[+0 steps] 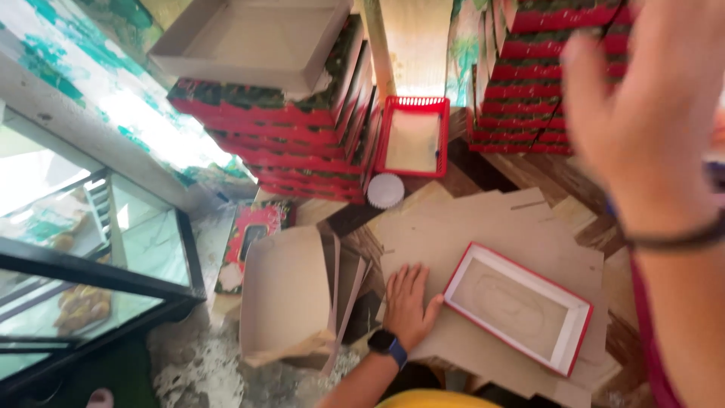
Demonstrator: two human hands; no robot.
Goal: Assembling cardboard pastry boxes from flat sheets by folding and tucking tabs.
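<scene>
Right hand [642, 113] floats up close at two o'clock, fingers spread, holding nothing; left hand [408, 302] lies flat on cardboard [453, 242] beside a red-rimmed box [517, 306].

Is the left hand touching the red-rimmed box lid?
Touching. In the head view the left hand lies flat on the cardboard sheets, and its thumb meets the near edge of the lid.

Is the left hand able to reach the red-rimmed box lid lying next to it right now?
Probably yes. The left hand lies flat on the cardboard sheets, its thumb almost at the red-rimmed lid, with nothing between them. The right hand is raised, well clear.
</scene>
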